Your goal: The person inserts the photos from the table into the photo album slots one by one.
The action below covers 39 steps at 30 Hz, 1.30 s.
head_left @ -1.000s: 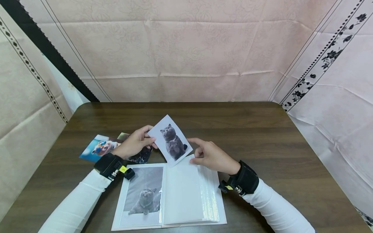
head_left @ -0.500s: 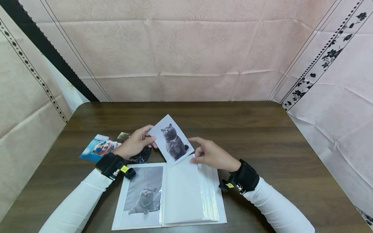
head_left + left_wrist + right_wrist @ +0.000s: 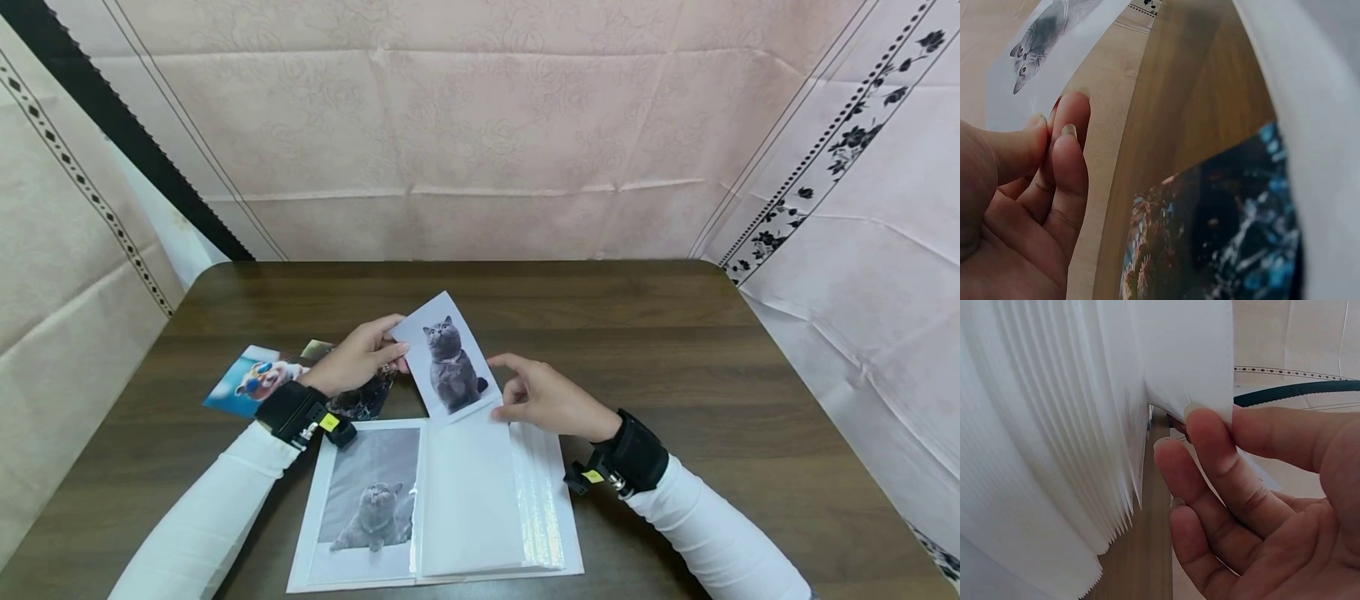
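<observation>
My left hand (image 3: 362,357) pinches a photo of a grey cat (image 3: 452,367) by its upper left edge, thumb on the front. The photo tilts over the top of an open photo album (image 3: 306,533), its lower corner overlapping the blank right page (image 3: 468,500). With thumb and finger, my right hand (image 3: 551,396) pinches the top corner of that page; the right wrist view shows the white sleeve (image 3: 1194,356) between them and the fanned pages (image 3: 1066,425) beside it. Another grey cat photo (image 3: 375,508) fills the album's left page.
Several loose photos lie behind my left wrist: one with an animal in blue glasses (image 3: 258,382) and a dark one (image 3: 363,398), seen close in the left wrist view. The brown wooden table (image 3: 637,333) ends at a hanging patterned cloth (image 3: 487,167).
My left hand has shifted slightly right, bringing the cat photo a little closer over the album page and turning it somewhat more upright. My right hand has hardly moved.
</observation>
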Motion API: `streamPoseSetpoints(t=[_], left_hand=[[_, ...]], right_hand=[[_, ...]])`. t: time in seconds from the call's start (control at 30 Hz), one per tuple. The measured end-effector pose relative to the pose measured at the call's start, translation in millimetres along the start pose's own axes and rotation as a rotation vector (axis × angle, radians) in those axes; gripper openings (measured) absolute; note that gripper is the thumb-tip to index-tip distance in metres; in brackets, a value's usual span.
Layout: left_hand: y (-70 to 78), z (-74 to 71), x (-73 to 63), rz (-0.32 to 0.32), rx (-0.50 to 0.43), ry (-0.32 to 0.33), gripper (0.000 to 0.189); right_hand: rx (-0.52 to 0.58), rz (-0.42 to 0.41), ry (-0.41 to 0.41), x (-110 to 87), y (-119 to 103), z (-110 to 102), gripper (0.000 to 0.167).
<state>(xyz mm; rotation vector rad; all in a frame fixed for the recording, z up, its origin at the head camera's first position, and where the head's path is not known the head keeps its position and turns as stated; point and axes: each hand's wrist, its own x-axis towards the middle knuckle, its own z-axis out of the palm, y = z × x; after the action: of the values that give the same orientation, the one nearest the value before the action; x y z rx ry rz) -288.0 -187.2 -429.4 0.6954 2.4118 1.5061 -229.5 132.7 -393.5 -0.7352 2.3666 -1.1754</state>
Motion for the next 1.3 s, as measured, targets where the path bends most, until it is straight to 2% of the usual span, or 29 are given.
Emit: streamPoseSetpoints(t=[0.4,0.57,0.73,0.9,1.07,1.3], left_hand=[[-1.5,-3.3,1.4,-0.015,0.045,-0.017,0.036],[-0.6,-1.1,2.8,-0.018,0.028,-0.022,0.039],[1.5,3.3,3.0,0.007,-0.032,0.017,0.045],[1.2,9.0,3.0,0.041,-0.050,0.070,0.051],[0.9,12.2,3.5,0.028,-0.065,0.110,0.049],[-1.0,14.6,3.4,0.021,-0.081,0.121,0.047]], right_hand=[[0.009,0.008,-0.007,-0.1,0,0,0.066],[0.012,0.002,-0.010,0.2,0,0,0.063],[0.004,-0.019,-0.014,-0.1,1,1,0.053],[0.010,-0.022,-0.016,-0.3,1,1,0.053],[0.010,-0.009,-0.014,0.0,1,2,0.055],[0.016,0.012,-0.011,0.2,1,3,0.057]])
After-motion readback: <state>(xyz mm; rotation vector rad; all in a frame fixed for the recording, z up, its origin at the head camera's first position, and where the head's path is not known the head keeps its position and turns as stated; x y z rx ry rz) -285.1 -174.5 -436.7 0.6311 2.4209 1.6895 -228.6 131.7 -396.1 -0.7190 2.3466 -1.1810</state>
